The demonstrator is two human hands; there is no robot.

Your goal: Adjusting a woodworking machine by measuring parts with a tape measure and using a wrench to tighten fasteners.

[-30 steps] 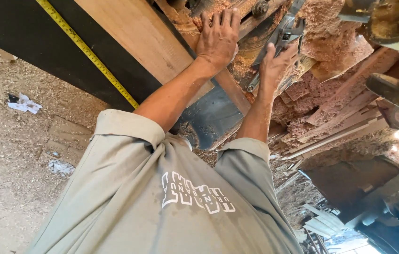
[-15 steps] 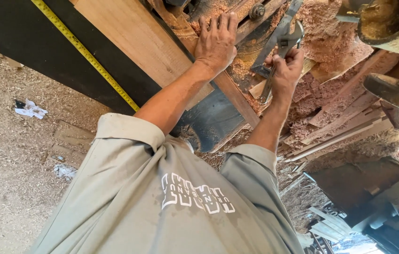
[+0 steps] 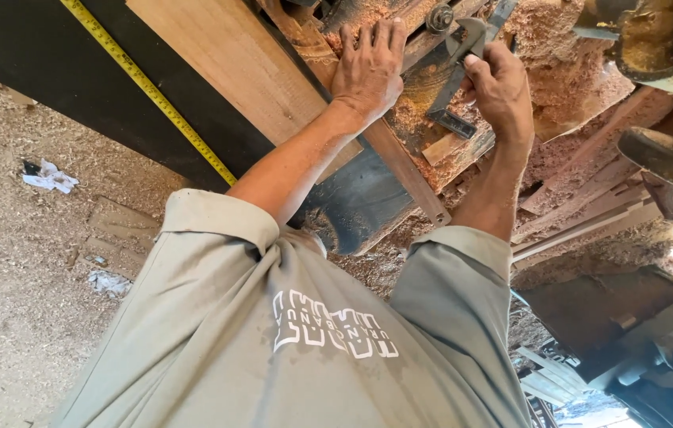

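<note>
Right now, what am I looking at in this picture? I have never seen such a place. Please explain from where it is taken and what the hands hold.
The camera sits on a person's head and looks down past the shirt. The left hand lies flat on a sawdust-covered wooden machine part, beside a pale plank. The right hand grips a grey metal wrench, set near a bolt. A yellow measuring tape runs along a dark board. Sawdust covers the ground.
</note>
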